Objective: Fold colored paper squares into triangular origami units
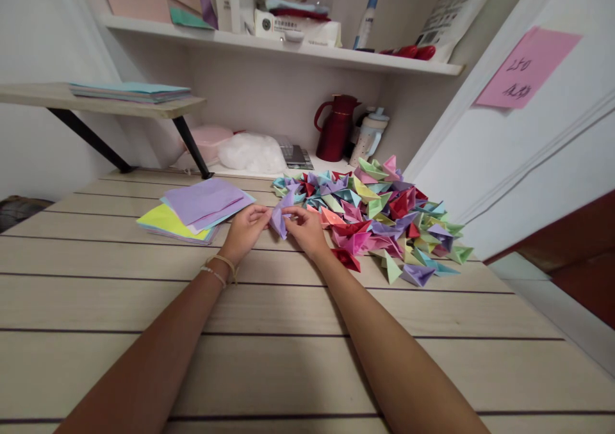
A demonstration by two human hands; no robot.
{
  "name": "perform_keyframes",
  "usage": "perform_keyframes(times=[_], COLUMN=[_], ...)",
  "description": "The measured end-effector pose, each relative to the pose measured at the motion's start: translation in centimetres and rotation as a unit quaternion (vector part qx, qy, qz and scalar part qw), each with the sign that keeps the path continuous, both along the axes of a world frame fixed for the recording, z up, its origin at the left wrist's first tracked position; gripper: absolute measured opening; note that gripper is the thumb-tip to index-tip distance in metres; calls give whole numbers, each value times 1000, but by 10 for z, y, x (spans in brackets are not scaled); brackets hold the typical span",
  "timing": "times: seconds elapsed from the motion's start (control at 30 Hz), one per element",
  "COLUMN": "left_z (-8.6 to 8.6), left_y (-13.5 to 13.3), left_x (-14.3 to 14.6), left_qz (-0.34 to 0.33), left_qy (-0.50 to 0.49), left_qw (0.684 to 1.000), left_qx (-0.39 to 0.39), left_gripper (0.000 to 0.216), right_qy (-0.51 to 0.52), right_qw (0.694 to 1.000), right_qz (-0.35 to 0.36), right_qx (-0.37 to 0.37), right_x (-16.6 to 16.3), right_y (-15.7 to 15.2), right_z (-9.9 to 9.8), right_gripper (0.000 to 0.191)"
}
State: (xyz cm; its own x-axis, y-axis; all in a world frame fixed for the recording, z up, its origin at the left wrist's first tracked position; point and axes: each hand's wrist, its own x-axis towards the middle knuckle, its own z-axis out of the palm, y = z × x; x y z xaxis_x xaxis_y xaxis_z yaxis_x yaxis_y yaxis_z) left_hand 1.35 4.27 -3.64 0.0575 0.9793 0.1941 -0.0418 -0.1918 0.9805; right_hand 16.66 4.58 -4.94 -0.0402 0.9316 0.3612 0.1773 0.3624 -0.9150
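Note:
Between my two hands, above the slatted table, is a folded purple paper boat (pixel 279 219). My left hand (pixel 246 229) pinches its left side with thumb and fingertips; a bracelet circles that wrist. On the other side my right hand (pixel 306 229) grips the folded paper, its fingers bent round the edge. Close to my right hand lies a big heap of folded paper boats (pixel 379 223) in many colours. Left of my hands rests a loose stack of paper sheets (pixel 204 202), purple on top with yellow and blue beneath.
A small raised shelf (pixel 187 106) with black legs carries more paper sheets (pixel 129 91). At the back stand a dark red jug (pixel 336 130), a pale bottle (pixel 369 136) and a white plastic bag (pixel 252 152). A pink note (pixel 528 69) hangs on the right wall.

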Motion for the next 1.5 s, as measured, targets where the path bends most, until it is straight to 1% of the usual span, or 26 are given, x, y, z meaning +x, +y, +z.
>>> perform_keyframes(times=[0.1,0.17,0.27,0.37,0.47,0.67,0.73,0.8,0.9,0.93,1.0,1.03,1.1,1.17,1.2,1.27,1.33,1.37,1.43,1.5], left_z=[4,5,3,-1,-5,-7,-7,-8,-11,-11,-11,-11,-11,-11,-10,-8,-5,-3,1,4], left_y=[-4,-7,-9,-8,-6,-4,-3,0,4,5,5,5,3,2,1,-1,-3,-4,-7,-9], left_x=[2,3,5,4,3,4,4,3,2,2,2,3,4,5,6,6,6,6,6,5], left_qz=[0,-10,-31,-36,-33,-17,-3,26,79,90,89,77,35,0,-12,-35,-61,-72,-83,-92], left_qy=[31,52,101,174,215,245,250,241,198,182,150,131,79,20,-4,-24,-18,-12,-9,-14], left_qw=[999,998,991,975,967,959,957,958,963,966,973,978,989,997,999,999,997,996,995,994], left_qx=[19,37,86,130,131,140,144,154,164,161,150,143,119,76,48,-8,-47,-57,-62,-57], left_gripper=[33,36,40,43,48,51,46,37,30,31,37,41,46,49,49,46,42,42,44,50], right_qy=[-99,-169,-260,-322,-346,-354,-370,-382,-357,-336,-288,-266,-223,-164,-121,-36,16,32,46,45], right_qw=[993,980,954,933,921,912,907,903,914,922,940,947,959,973,982,990,987,985,985,989], right_qz=[-55,-80,-85,-87,-100,-98,-102,-111,-108,-100,-78,-65,-39,-23,-38,-96,-148,-163,-163,-136], right_qx=[33,73,120,135,147,181,173,163,162,163,164,166,170,162,143,96,63,52,42,40], right_x=[-2,-3,-5,-6,-7,-9,-11,-13,-16,-17,-16,-15,-12,-8,-6,-2,2,3,5,5], right_y=[-3,-6,-13,-18,-21,-18,-18,-18,-21,-22,-22,-22,-18,-12,-9,-3,1,3,4,5], right_z=[2,4,9,12,14,11,9,7,7,7,9,9,8,5,3,-1,-5,-6,-7,-7], right_gripper=[22,19,20,23,22,23,24,26,36,42,53,54,50,46,45,45,46,47,47,47])
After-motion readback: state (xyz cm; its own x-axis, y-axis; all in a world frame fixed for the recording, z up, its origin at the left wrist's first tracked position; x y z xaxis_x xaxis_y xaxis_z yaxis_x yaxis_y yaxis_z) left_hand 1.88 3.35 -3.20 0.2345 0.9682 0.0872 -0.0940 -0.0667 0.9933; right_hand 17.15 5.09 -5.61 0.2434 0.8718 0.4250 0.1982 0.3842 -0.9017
